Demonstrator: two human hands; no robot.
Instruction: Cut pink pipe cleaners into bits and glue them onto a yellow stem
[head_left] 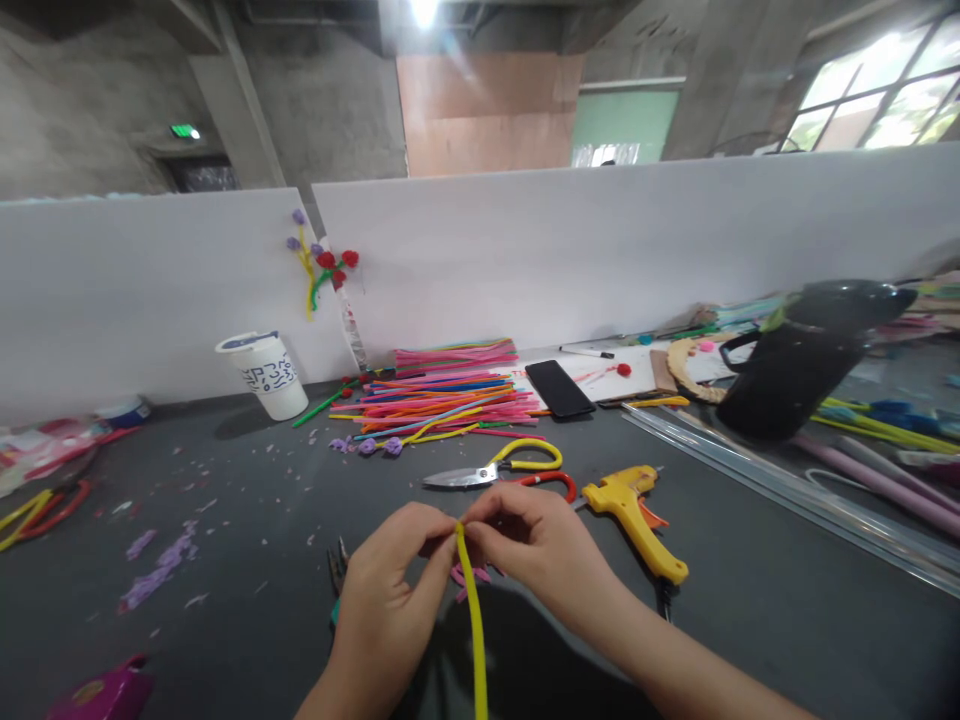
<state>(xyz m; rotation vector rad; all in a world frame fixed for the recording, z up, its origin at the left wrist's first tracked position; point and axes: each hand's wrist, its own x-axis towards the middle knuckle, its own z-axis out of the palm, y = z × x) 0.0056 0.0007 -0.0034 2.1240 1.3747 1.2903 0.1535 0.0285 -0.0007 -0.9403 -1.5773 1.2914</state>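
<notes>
A yellow pipe cleaner (474,620) hangs down toward me from the fingertips of both hands. My left hand (401,585) is closed, pinching its upper end between thumb and forefinger. My right hand (529,535) pinches the same end from the other side, so the very tip is mostly covered. Just beyond the hands lie scissors (461,477) with one yellow and one red handle. To the right rests a yellow glue gun (634,515). Pink scraps (472,575) show behind the fingers, and pliers (337,570) are partly hidden by my left hand.
Behind lies a pile of coloured pipe cleaners (450,400), with a black phone (559,389) beside it. A white cup (266,375) stands left, a black jug (799,360) right near clear plastic strips (787,500). Purple scraps (161,568) litter the left; a white partition (600,250) closes the back.
</notes>
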